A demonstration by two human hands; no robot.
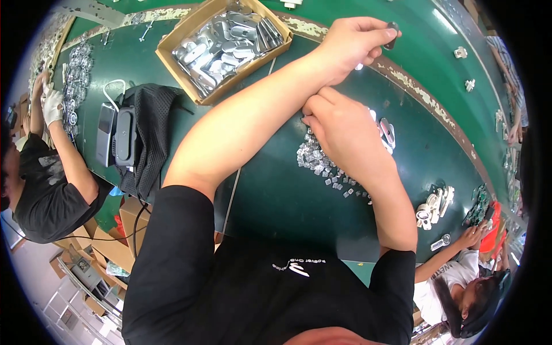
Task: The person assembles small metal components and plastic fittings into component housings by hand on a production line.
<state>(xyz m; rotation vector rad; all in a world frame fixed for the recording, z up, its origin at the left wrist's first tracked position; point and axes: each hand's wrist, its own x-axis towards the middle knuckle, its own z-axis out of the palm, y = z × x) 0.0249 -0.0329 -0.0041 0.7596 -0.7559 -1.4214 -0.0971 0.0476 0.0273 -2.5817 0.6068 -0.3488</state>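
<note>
My left arm reaches across to the far right. At its end, my left hand (pixel 352 47) pinches a small dark oval piece (pixel 391 36) between thumb and fingers, over the green belt's near edge. Tucked under that forearm is my right hand (pixel 352 129), its fingers curled together; whatever they may hold is hidden. Beside and partly beneath it lies a pile of small clear, shiny pieces (pixel 313 156) on the dark green table (pixel 276 201). Silver oval pieces (pixel 387 132) show just right of that hand. Beyond my left forearm, a cardboard box (pixel 244 75) holds many silver oval shells (pixel 221 49).
A black mesh bag (pixel 154 123) and a grey-black device (pixel 122 135) with a white cable lie at left. Cream-coloured parts (pixel 434 208) sit at right. A co-worker's gloved hand (pixel 53 106) works at far left, another's hands (pixel 472 236) at right. A green belt (pixel 422 37) runs behind.
</note>
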